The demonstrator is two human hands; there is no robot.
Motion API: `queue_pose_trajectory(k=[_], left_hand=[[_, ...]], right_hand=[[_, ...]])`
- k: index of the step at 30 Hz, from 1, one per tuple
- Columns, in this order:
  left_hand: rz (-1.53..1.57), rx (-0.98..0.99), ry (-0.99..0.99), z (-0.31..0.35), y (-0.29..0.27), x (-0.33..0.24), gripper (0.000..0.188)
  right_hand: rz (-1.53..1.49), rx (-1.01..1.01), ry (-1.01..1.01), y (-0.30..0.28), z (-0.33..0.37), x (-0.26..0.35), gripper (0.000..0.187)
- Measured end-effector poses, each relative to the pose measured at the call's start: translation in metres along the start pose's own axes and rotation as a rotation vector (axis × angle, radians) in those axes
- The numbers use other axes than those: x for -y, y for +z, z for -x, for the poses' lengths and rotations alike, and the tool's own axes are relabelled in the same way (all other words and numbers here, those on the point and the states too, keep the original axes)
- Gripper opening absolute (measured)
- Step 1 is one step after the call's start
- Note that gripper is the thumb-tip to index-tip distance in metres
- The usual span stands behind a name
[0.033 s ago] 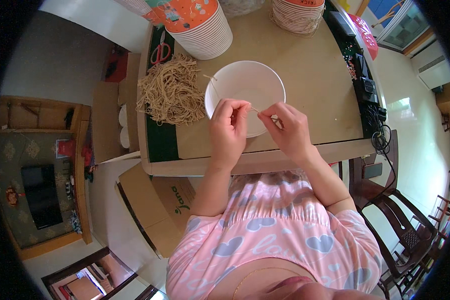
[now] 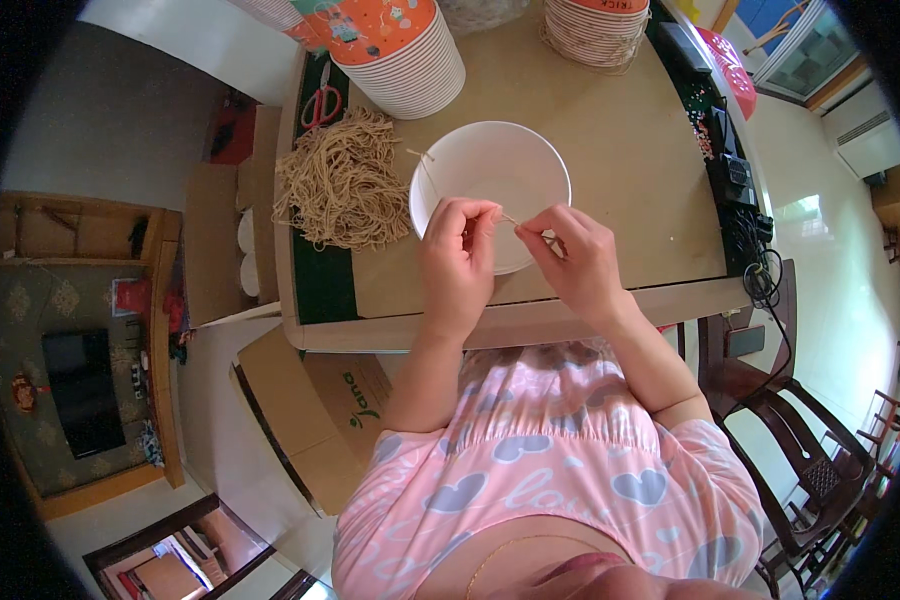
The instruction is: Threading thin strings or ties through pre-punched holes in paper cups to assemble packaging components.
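Note:
A white paper bucket (image 2: 498, 168) stands on the table in front of me, its open top facing up. Over its near rim, my left hand (image 2: 460, 258) pinches a thin tan string (image 2: 510, 219) between thumb and fingers. The string runs across a short gap to my right hand (image 2: 575, 255), which pinches it too. At the bucket's left side a knotted string end (image 2: 420, 155) pokes out past the wall, and a strand runs down inside toward my left hand. Left of the bucket lies a loose heap of tan strings (image 2: 342, 182).
Red-handled scissors (image 2: 321, 106) lie beyond the heap. A tall stack of nested buckets (image 2: 410, 75) stands behind, and another stack (image 2: 597, 35) with strings sits farther right. Black adapters and cables (image 2: 738, 180) line the right table edge. A cardboard box (image 2: 315, 415) is below the table's left.

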State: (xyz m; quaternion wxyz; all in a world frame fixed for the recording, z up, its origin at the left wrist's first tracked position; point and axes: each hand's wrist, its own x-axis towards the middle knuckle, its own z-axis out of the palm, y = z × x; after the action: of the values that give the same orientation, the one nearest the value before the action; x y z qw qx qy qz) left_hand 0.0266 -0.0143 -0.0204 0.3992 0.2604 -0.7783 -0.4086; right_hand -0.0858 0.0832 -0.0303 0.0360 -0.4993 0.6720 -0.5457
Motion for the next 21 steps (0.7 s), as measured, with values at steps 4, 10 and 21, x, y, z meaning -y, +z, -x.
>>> queue_pose_trajectory(k=[4,10,21], left_hand=[[-0.084,-0.036,0.034,0.001,0.001,-0.003,0.005],[-0.030,0.056,-0.010,-0.002,0.002,-0.020,0.006],[0.229,0.280,-0.093,-0.019,-0.009,-0.045,0.009]], right_hand=[[-0.029,0.019,0.010,-0.001,0.000,0.001,0.011],[-0.135,0.040,0.141,-0.011,-0.006,0.011,0.012],[-0.199,0.092,-0.037,-0.035,-0.008,0.002,0.009]])
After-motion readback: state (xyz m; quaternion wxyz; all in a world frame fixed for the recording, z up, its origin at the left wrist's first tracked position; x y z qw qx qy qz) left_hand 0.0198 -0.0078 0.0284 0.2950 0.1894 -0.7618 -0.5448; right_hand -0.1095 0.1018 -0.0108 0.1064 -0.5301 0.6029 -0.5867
